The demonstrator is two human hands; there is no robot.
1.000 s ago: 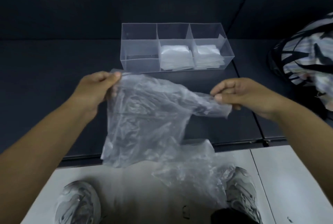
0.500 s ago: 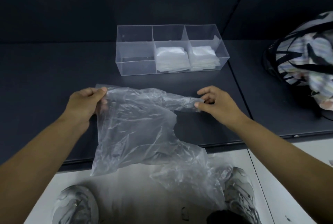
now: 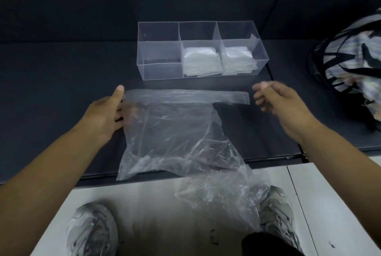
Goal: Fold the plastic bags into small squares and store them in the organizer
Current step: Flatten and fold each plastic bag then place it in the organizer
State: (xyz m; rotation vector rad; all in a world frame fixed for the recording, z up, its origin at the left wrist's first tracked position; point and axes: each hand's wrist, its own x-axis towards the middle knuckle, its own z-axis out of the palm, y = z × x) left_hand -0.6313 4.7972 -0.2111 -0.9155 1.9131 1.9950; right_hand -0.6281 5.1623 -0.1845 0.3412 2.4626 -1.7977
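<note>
On the dark worktop [image 3: 61, 91], head view only: a clear plastic bag [image 3: 175, 132] is laid out nearly flat, just in front of the organizer [image 3: 160, 70] but not touching it. Its lower edge reaches the worktop's front lip. A handle strip [image 3: 231, 97] is stretched to the right along the bag's top edge.

The left hand [image 3: 107, 111] is set at the bag's left edge. The thumb is stretched out by the top corner and the fingers are seen blurred through the film; whether the film is actually pinched cannot be told. The right hand [image 3: 276, 101] is held just beside the strip's end, apart from it, with fingers loosely curled and nothing gripped.

Folded squares [image 3: 200, 61] are stacked in the organizer's middle and right compartments. More crumpled film [image 3: 222, 196] is seen lower, over the floor [image 3: 144, 224] by a shoe [image 3: 276, 214]. A patterned bag [image 3: 350, 60] is parked far right.

Handling, as judged:
- The bag is very light, limp and slippery.
- Air is likely trapped between its layers, and creases will not be held unless pressed.
- Hold is best taken by pinching the top corners or the strip end.
- The film should be smoothed flat with a palm before each fold.
- It is thin, so hard tugging may stretch it.
</note>
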